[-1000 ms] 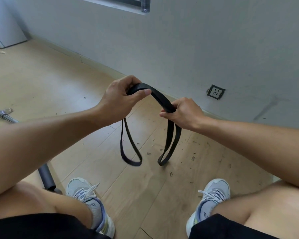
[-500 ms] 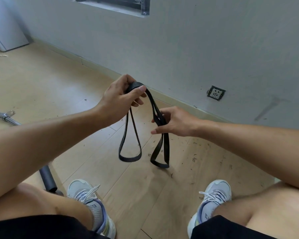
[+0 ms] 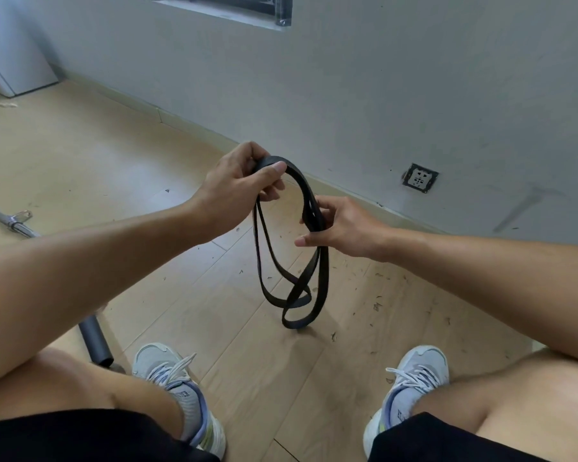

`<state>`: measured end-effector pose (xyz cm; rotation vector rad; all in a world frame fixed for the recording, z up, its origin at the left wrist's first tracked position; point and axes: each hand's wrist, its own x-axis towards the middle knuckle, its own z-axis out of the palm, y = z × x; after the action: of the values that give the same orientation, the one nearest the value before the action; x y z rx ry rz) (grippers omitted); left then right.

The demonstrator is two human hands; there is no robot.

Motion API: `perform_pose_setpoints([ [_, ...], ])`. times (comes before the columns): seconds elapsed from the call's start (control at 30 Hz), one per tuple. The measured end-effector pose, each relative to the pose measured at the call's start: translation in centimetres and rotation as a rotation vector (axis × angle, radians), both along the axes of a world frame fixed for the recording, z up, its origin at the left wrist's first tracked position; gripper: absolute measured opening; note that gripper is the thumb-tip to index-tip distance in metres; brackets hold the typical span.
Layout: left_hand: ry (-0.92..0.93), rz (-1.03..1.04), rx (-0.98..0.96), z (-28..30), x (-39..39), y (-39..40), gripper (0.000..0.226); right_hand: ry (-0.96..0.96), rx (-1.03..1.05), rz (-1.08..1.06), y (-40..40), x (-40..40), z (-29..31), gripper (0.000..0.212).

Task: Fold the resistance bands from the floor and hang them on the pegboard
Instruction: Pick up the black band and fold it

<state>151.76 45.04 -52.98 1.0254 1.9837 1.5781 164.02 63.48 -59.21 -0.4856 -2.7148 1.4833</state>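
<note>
A long black resistance band [image 3: 292, 281] hangs between my hands in doubled loops above the wooden floor. My left hand [image 3: 239, 185] pinches the band's top fold between thumb and fingers. My right hand [image 3: 342, 226], lower and to the right, grips the gathered strands a short way down. Below my hands the two hanging loops cross each other and end just above the floor. No pegboard is in view.
A grey wall with a power socket [image 3: 419, 178] runs behind my hands. A metal bar with a dark grip [image 3: 94, 340] lies on the floor at the left, partly under my left arm. My two pale sneakers [image 3: 177, 391] stand at the bottom. A white cabinet [image 3: 10, 58] stands far left.
My right hand has slid down the band and drawn in toward the left hand. The two hanging loops, apart before, have swung together and now cross.
</note>
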Motion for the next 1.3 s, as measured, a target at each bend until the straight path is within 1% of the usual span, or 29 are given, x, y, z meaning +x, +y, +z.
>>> perform_pose_setpoints([
  [0.17, 0.046, -0.067, -0.140, -0.1, -0.4, -0.3, 0.030, 0.084, -0.057, -0.002, 0.4, 0.2, 0.9, 0.035],
  [0.23, 0.116, -0.090, -0.188, -0.1, -0.2, -0.4, 0.027, 0.078, -0.030, 0.000, 0.5, 0.2, 0.9, 0.031],
  [0.33, 0.170, -0.089, -0.188, -0.1, 0.0, -0.3, 0.025, 0.042, -0.022, 0.015, 0.5, 0.4, 1.1, 0.019],
  [0.4, 0.203, -0.078, -0.185, 0.1, -0.1, -0.2, 0.025, 0.006, -0.045, 0.058, 0.3, 0.5, 1.4, 0.020],
  [0.5, 0.242, -0.060, -0.181, 0.4, -0.1, -0.2, 0.025, -0.058, -0.065, 0.108, 0.1, 0.4, 1.9, 0.028],
  [0.6, 0.203, -0.048, -0.152, 0.6, 0.1, -0.2, 0.026, -0.064, -0.091, 0.116, -0.3, 0.3, 1.9, 0.039],
  [0.67, 0.151, -0.038, -0.125, 0.8, 0.3, 0.0, 0.026, -0.056, -0.116, 0.106, -0.7, 0.1, 1.8, 0.042],
  [0.77, 0.107, -0.038, -0.097, 1.0, 0.8, 0.3, 0.029, -0.065, -0.096, 0.113, -1.8, -0.3, 1.8, 0.034],
  [0.87, 0.123, -0.038, -0.082, 1.2, 1.5, 0.6, 0.033, -0.061, -0.076, 0.128, -2.8, -0.5, 1.8, 0.032],
  [0.93, 0.128, -0.047, -0.075, 1.4, 2.0, 0.7, 0.037, -0.048, -0.102, 0.147, -3.1, -0.4, 1.9, 0.030],
  [1.07, 0.051, -0.014, -0.023, 1.8, 2.9, 1.3, 0.033, -0.003, -0.137, 0.136, -3.5, -0.3, 2.0, 0.028],
  [1.2, -0.007, 0.018, 0.040, 2.1, 2.9, 1.6, 0.032, -0.021, -0.105, 0.113, -3.8, -0.4, 1.5, 0.029],
  [1.3, -0.002, 0.060, 0.038, 2.1, 2.2, 1.4, 0.031, -0.021, -0.030, 0.070, -3.3, -0.4, 1.4, 0.025],
])
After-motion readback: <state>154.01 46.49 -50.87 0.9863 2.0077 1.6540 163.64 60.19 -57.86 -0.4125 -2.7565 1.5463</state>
